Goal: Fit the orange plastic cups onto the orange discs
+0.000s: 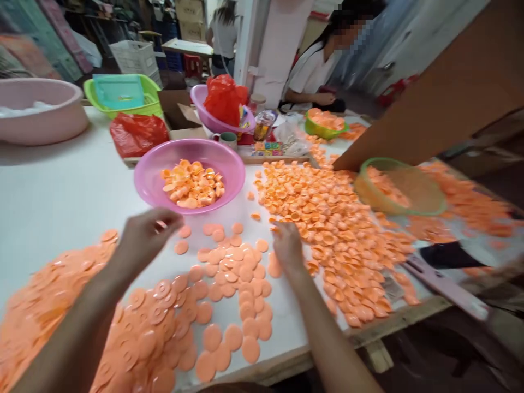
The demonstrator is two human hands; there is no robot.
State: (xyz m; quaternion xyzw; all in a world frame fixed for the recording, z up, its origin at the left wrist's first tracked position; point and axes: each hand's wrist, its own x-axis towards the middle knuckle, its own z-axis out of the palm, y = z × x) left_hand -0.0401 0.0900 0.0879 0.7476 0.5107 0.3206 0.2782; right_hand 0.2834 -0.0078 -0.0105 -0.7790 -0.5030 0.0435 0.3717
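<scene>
My left hand (149, 232) is over the table just in front of a pink plastic basin (147, 188). Its thumb and fingers are pinched together, and what they hold, if anything, I cannot make out. Inside the basin lies a small heap of shiny orange cup-shaped plastic pieces (192, 183). At the left edge of a wide pile of similar orange cups (327, 213), my right hand (289, 245) has its fingers curled, with a small orange cup (272, 220) at the fingertips. Flat round orange discs (233, 262) are spread between my forearms.
A larger heap of orange discs (143, 333) covers the near left. Behind stand a pale pink tub (41, 120), a red bag (139, 134) and a mug (227, 140). Right of the pile are a green-rimmed basket (401, 188) and a cardboard sheet (434, 87). Another person (315, 76) sits beyond.
</scene>
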